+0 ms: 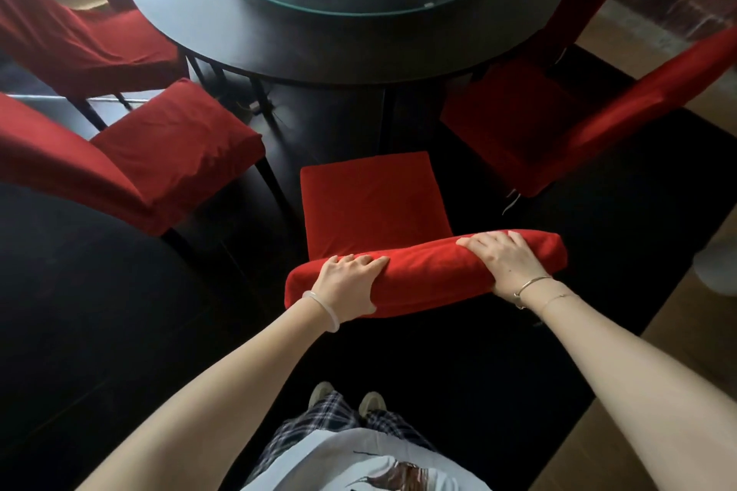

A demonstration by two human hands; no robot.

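Note:
A chair with a red fabric cover stands directly in front of me, its seat facing a round dark table. My left hand grips the top of the chair's backrest near its left end, fingers curled over the front edge. My right hand grips the same backrest top near its right end. Both wrists wear bracelets. The chair's legs are hidden below the seat.
Red-covered chairs stand at the left and right of the table, with another at far left. A glass turntable lies on the table. The floor below is a dark rug; lighter wood floor shows at right.

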